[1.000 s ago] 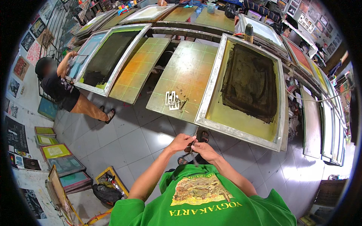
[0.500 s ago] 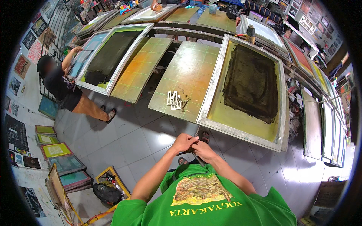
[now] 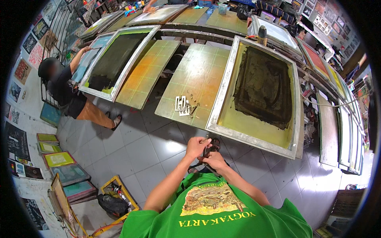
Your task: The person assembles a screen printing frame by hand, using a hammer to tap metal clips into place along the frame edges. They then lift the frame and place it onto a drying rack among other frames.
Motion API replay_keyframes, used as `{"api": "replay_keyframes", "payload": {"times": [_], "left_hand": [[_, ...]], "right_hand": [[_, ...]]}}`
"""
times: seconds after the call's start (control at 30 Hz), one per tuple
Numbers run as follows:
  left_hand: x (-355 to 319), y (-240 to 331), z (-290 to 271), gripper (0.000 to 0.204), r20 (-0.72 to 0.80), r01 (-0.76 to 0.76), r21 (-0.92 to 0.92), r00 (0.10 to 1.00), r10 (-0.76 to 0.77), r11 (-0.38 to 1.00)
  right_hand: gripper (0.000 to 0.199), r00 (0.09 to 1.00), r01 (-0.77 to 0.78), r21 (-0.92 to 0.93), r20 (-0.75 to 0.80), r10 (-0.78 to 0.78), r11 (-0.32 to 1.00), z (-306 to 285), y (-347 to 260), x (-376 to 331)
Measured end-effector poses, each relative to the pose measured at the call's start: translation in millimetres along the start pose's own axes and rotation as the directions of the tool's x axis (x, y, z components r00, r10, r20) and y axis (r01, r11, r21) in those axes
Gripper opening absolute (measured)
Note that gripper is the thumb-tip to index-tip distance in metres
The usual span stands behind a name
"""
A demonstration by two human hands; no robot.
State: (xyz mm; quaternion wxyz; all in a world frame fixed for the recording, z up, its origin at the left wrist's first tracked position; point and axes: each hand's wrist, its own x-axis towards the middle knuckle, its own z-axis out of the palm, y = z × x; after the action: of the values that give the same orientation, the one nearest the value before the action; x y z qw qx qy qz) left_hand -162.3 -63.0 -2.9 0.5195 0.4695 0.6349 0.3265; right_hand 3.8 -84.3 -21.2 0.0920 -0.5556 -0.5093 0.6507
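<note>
Nearest, a green cotton shirt with a printed yellow panel (image 3: 210, 202), forearms rising from it to meet over the grey floor tiles (image 3: 143, 146). Left hand (image 3: 196, 146) curled, fingers closed round the upper end of a small dark hand tool (image 3: 209, 148); right hand (image 3: 214, 160) just below, fingers folded over the lower part (exact kind of tool too hidden to tell). Both held just short of the near edge of the aluminium-framed printing screen (image 3: 258, 89) with its rough black ink patch on yellow mesh.

Likely risks: a slip of the tool against that taut mesh, tearing it; or a brush of the wrists into wet-looking ink, smearing it.

Left of the screen, a flat yellow-green gridded platen board (image 3: 198, 75), matte and stained orange, with a small white metal bracket and loose bits (image 3: 183, 105) near its front edge. Farther left, another board and a second dark-inked frame (image 3: 115, 59), a crouching person in black top (image 3: 65, 89) reaching towards it. Beyond, more frames in rows.
</note>
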Motion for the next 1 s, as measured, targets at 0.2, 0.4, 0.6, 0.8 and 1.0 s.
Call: {"api": "replay_keyframes", "payload": {"times": [0.2,0.4,0.6,0.8,1.0], "left_hand": [[-17,0,3,0.035,-0.489,-0.246,-0.261,0.868,0.093,0.933],[31,34,-70,0.025,-0.573,-0.361,0.433,0.597,0.561,0.826],[78,54,-107,0.027,-0.513,-0.077,0.483,0.782,0.353,0.872],[98,45,-111,0.030,-0.497,-0.051,0.575,0.771,0.399,0.816],[96,63,-68,0.029,-0.585,-0.163,0.391,0.716,0.381,0.906]], "right_hand": [[0.030,0.933,0.311,-0.292,-0.086,-0.348,0.905,-12,18,-13],[0.032,0.846,0.402,-0.484,-0.126,-0.517,0.777,-42,19,-63],[0.038,0.923,0.284,-0.150,-0.225,-0.312,0.947,-106,24,-115],[0.036,0.643,0.139,-0.203,-0.726,-0.244,0.969,-227,12,-204],[0.039,0.160,-0.320,-0.420,-0.908,-0.388,0.849,-392,104,-204]]}}
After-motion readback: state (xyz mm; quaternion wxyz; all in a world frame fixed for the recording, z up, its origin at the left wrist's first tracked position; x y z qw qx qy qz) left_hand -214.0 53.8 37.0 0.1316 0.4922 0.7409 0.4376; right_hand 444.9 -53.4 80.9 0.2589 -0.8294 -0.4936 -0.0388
